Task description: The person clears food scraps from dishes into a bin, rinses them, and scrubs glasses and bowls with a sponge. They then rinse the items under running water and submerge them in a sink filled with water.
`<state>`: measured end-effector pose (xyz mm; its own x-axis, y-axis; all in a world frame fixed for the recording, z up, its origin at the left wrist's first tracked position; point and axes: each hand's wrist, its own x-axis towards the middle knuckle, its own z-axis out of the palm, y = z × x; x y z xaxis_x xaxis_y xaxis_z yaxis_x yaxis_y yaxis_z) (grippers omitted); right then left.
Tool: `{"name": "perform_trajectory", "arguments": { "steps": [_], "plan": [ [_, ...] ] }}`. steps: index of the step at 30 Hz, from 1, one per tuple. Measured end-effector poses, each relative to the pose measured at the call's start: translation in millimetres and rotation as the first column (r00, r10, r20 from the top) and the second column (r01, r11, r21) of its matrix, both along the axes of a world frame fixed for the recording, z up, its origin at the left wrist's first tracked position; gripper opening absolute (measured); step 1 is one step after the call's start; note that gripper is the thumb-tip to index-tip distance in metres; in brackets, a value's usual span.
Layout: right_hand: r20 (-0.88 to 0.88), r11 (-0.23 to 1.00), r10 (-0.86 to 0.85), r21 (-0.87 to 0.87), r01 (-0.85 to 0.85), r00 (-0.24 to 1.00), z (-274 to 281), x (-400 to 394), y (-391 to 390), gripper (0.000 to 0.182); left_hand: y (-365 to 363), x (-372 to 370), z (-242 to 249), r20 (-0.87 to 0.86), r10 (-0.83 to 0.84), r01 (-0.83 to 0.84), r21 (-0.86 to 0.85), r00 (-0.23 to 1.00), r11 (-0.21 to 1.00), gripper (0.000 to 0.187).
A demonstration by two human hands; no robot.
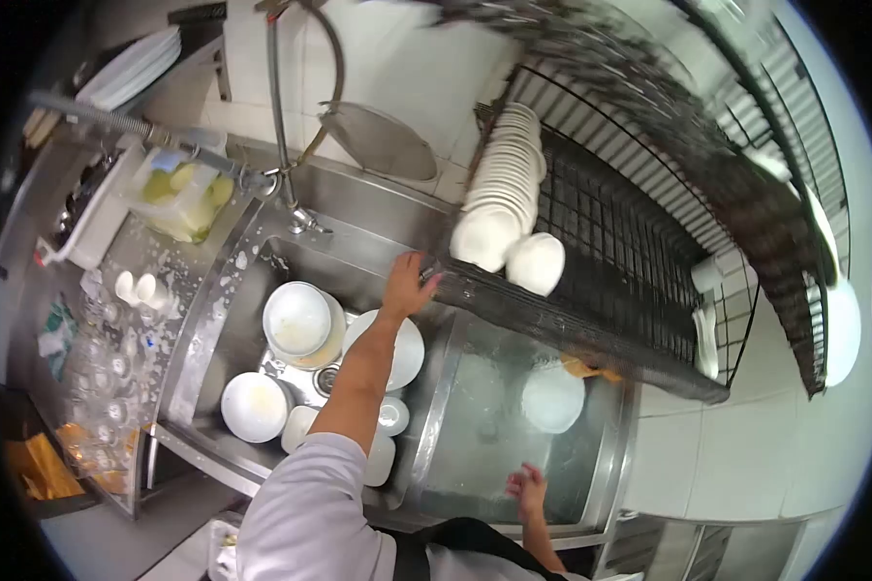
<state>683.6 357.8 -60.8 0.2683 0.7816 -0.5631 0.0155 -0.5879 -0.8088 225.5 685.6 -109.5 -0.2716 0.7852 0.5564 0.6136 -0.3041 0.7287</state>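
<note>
My left hand (409, 288) reaches across the left sink basin (218, 353) to the front left corner of a black wire dish rack (591, 339). That corner lies between its thumb and fingers, in what looks like a grip. Below my left arm, white bowls (297, 318) and plates (412, 353) sit in the basin. My right hand (527, 489) hovers over the near part of the right basin, fingers apart and holding nothing. Farther back in this basin's cloudy water (475, 416) lies a white round dish (553, 397).
A long row of stacked white bowls (509, 179) fills the rack's left side. A tap (305, 223) and hose stand behind the basins, beside a mesh strainer (383, 140). Glasses (111, 387) and a tub (179, 194) crowd the left counter. A blurred dark shelf (649, 87) hangs overhead.
</note>
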Motion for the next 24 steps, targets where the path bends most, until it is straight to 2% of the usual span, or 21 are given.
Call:
{"name": "perform_trajectory", "arguments": {
  "steps": [1,2,3,4,5,7,9,10,13,14,15,17,20,22,23,24],
  "plan": [
    [0.028,1.0,-0.005,-0.029,0.006,1.0,12.9,4.7,-19.4,0.03,6.0,7.2,3.6,0.198,-0.039,0.042,-0.007,0.979,0.999,0.047],
    [0.032,0.997,-0.057,-0.056,0.059,0.998,27.1,4.7,-35.0,0.028,-7.6,6.7,45.0,0.007,0.042,-0.042,-0.002,0.999,0.999,0.044],
    [0.038,0.99,-0.111,-0.083,0.113,0.993,36.2,7.5,-43.5,0.025,-10.8,6.1,65.3,-0.183,0.123,-0.124,0.01,0.975,0.992,0.041],
    [0.099,0.992,-0.098,-0.073,0.105,0.99,37.4,17.1,-45.9,0.024,9.3,9.6,43.9,-0.028,0.106,-0.104,0.052,0.994,0.993,0.029],
    [0.155,0.992,-0.092,-0.071,0.104,0.984,38.9,23.1,-52.9,0.024,16.2,9.3,44.3,0.038,0.135,-0.138,0.091,0.99,0.986,0.026],
    [0.226,0.987,-0.105,-0.093,0.129,0.968,44.5,31.1,-73.6,0.022,11.2,13.6,39.8,0.153,0.179,-0.199,0.129,0.972,0.972,0.023],
    [0.246,0.984,-0.132,-0.087,0.158,0.96,40.8,34.3,-66.3,0.021,12.1,12.8,41.8,0.22,0.178,-0.21,0.135,0.959,0.968,0.022],
    [0.223,0.99,-0.097,-0.081,0.118,0.97,30.2,42.7,-61.6,0.021,12.5,12.9,43.2,0.25,0.172,-0.211,0.14,0.953,0.967,0.022],
    [0.167,0.984,-0.15,-0.07,0.163,0.974,19.2,21.4,-37.3,0.02,15.8,13.8,44.7,0.341,0.252,-0.258,-0.028,0.906,0.966,0.024],
    [0.145,0.989,-0.123,-0.062,0.133,0.982,19.5,6.5,-28.3,0.022,18.7,16.0,43.2,0.34,0.316,-0.32,-0.047,0.886,0.946,0.025],
    [0.124,0.993,-0.099,-0.051,0.106,0.987,19.4,-9.4,-18.8,0.023,23.5,19.5,39.9,0.444,0.333,-0.349,-0.05,0.832,0.936,0.025],
    [0.146,0.995,-0.057,-0.067,0.067,0.988,15.2,-36.3,-3.9,0.026,36.7,25.1,31.7,0.63,0.357,-0.409,-0.068,0.689,0.91,0.025],
    [0.122,0.994,-0.046,-0.09,0.057,0.991,1.3,-67.4,6.4,0.029,55.1,31.5,10.0,0.817,0.372,-0.344,-0.229,0.441,0.911,0.017],
    [0.108,0.993,-0.018,-0.115,0.03,0.994,-2.0,-89.9,10.3,0.032,62.4,31.2,12.4,0.955,0.291,-0.294,-0.293,-0.053,0.91,0.014],
    [0.106,0.989,-0.018,-0.142,0.033,0.994,-3.3,-97.2,7.3,0.033,65.3,33.7,15.1,0.924,0.23,-0.257,-0.313,-0.307,0.914,0.016],
    [0.103,0.986,-0.018,-0.163,0.035,0.995,-4.2,-104.0,7.2,0.033,65.4,31.4,15.3,0.881,0.177,-0.232,-0.302,-0.439,0.925,0.018]
  ]
}}
